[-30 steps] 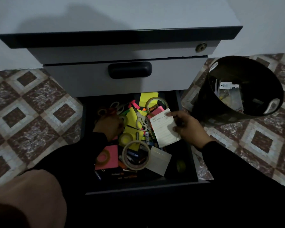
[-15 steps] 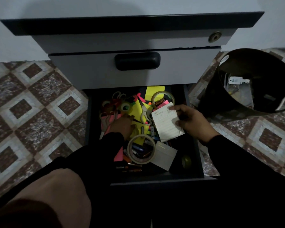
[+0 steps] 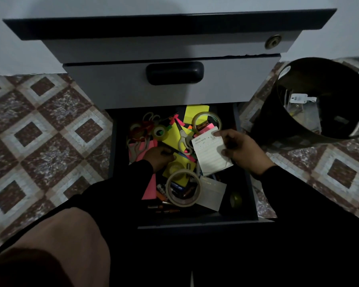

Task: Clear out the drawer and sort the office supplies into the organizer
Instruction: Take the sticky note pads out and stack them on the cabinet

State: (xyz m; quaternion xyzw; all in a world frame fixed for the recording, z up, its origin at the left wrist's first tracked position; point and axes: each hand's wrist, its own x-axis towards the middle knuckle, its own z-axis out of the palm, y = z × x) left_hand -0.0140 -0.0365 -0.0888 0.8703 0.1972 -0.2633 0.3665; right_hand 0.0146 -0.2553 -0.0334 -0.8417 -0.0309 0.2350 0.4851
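Judging by how full the drawer (image 3: pixel 245 183) remains, the clearing has barely begun: the open bottom drawer of the grey cabinet (image 3: pixel 133 88) holds a dense heap of supplies. The right hand (image 3: pixel 239 151) pinches a white lined sticky-note pad (image 3: pixel 212 157) between thumb and fingertips, holding it just above the clutter at the drawer's right side, so this looks like one of the first pieces on its way out. The left hand (image 3: pixel 159 156) reaches down into the middle of the pile with its fingers curled among the yellow and pink paper; whether it grips anything, I cannot tell in the dim light. Left inside are a large roll of clear tape (image 3: pixel 182 188) near the front, a second tape roll (image 3: pixel 206 123) at the back, a smaller roll (image 3: pixel 160 132), grey-handled scissors (image 3: pixel 183 137), more scissors at the far left, yellow notes (image 3: pixel 196 112), pink notes (image 3: pixel 149 188), a white card (image 3: pixel 212 193), a small green roll (image 3: pixel 235 199) and loose pens. No organizer shows in view; a black bin (image 3: pixel 278 112) stands on the tiled floor (image 3: pixel 39 141) to the right with a few bits inside. Nearly all the sorting lies ahead.
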